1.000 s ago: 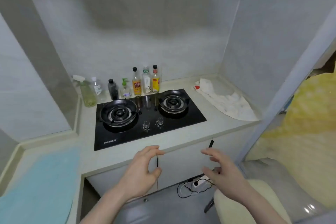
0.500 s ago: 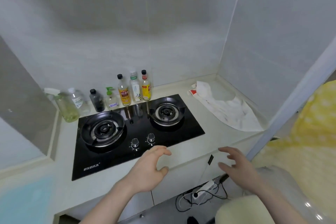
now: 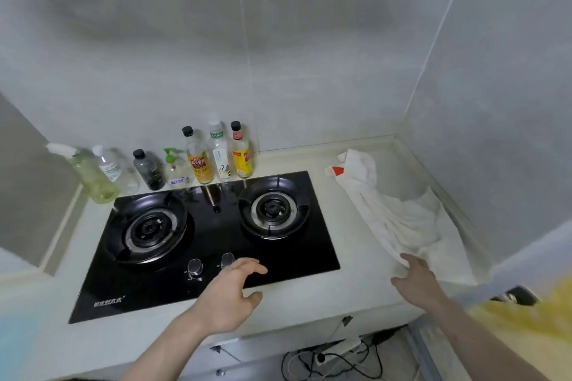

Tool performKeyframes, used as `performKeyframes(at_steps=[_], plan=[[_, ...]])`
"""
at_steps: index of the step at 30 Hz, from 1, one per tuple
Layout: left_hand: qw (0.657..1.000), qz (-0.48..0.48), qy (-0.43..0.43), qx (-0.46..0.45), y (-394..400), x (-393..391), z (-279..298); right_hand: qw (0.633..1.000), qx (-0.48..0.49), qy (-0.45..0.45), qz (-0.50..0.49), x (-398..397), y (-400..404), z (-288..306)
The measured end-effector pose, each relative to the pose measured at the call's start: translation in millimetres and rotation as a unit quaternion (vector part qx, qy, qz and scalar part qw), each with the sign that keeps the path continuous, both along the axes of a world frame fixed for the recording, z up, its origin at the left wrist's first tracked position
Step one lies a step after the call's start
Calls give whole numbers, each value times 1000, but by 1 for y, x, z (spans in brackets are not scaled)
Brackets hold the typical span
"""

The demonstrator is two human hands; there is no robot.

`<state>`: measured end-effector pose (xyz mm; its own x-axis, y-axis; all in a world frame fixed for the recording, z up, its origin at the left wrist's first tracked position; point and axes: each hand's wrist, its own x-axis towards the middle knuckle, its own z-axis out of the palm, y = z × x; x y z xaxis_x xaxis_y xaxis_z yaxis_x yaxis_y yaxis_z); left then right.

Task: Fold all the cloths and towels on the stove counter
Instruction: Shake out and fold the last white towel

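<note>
Grey tiled walls close in a kitchen corner where a pale table (image 3: 349, 297) carries a black two-burner gas hob (image 3: 216, 244), with a row of bottles (image 3: 216, 151) standing along the back wall behind it. To the right of the hob, running from the back corner toward the front edge, lies a white cloth (image 3: 390, 213), crumpled and stretched out in loose folds, with a small red patch at its far end. It looks thin, light and limp, so it should lift with almost no effort but will sag and bunch wherever it is not supported; it will likely need to be shaken or spread flat before any fold holds. The right hand (image 3: 416, 277) lies with fingers spread and relaxed, its fingertips touching the cloth's near edge, not yet closed on it. The left hand (image 3: 230, 294) hovers above the hob's front rim, fingers apart and loosely bent, holding nothing. A sensible hold would be the near corners or hem, one per hand, rather than the wrinkled middle.
</note>
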<state>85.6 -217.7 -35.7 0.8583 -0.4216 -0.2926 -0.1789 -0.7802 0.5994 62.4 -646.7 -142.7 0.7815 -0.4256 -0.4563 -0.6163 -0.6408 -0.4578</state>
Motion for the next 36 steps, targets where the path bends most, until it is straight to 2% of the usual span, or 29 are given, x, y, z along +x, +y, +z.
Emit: performKeyframes(at_steps=[10,17,19,21,24,27,30,33,36], plan=[[999,2,15,33,-29,13,-15,994,-58,89,-19,23,-45,-66],[999,-17,14,43,-49,13,-18,978,-123,127,111,17,-19,-66],[999,-28,10,44,-56,15,-17,985,-105,79,113,19,-2,-61],[999,-38,7,39,-62,19,-15,997,-25,-33,72,25,14,-50],[998,-50,1,29,-74,25,-8,980,127,-156,-8,42,32,-9],[999,-50,2,-2,-90,30,2,949,249,-184,-55,59,41,35],[997,-38,52,-52,-108,30,11,904,372,-191,-92,70,52,76],[988,-14,111,-103,-123,31,14,874,439,-189,-85,74,70,112],[983,10,145,-113,-128,34,12,862,460,-193,-88,74,94,136]])
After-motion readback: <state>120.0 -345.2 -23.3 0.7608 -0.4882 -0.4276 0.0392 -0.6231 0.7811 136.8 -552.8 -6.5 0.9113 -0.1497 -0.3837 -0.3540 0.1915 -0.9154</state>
